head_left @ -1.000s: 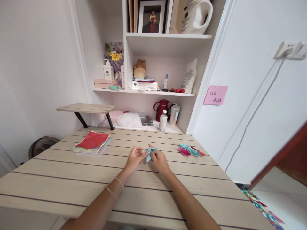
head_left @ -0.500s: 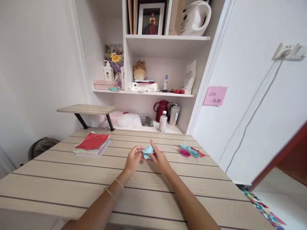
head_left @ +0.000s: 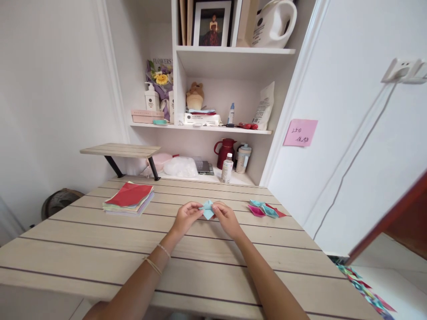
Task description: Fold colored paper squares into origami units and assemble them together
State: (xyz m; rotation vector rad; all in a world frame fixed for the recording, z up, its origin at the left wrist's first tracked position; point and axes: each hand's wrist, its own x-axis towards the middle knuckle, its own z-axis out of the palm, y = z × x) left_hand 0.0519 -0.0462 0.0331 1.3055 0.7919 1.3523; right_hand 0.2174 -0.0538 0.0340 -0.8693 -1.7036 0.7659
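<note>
A small light-blue folded paper (head_left: 208, 210) is held up between both hands over the middle of the table. My left hand (head_left: 187, 216) pinches its left corner between thumb and fingers. On the opposite side, my right hand (head_left: 227, 218) grips the right corner the same way. The paper shows a diamond-like outline with a folded flap at its top. To the right lie several small folded paper boats (head_left: 265, 210) in blue, pink and red. At the left rests a stack of coloured paper sheets (head_left: 130, 199), a red one uppermost.
The wooden table (head_left: 187, 271) has dark grooves. A small raised shelf (head_left: 122, 150) on black legs stands at its back left. Behind are a bottle (head_left: 227, 169), a red jug (head_left: 226, 153), a tumbler (head_left: 243, 158) and a plastic bag (head_left: 181, 166) in the white shelving.
The blue paper has turned from a tilted folded shape to a diamond facing me. My right hand's raised finger has come down, and both hands now hold the paper's opposite sides.
</note>
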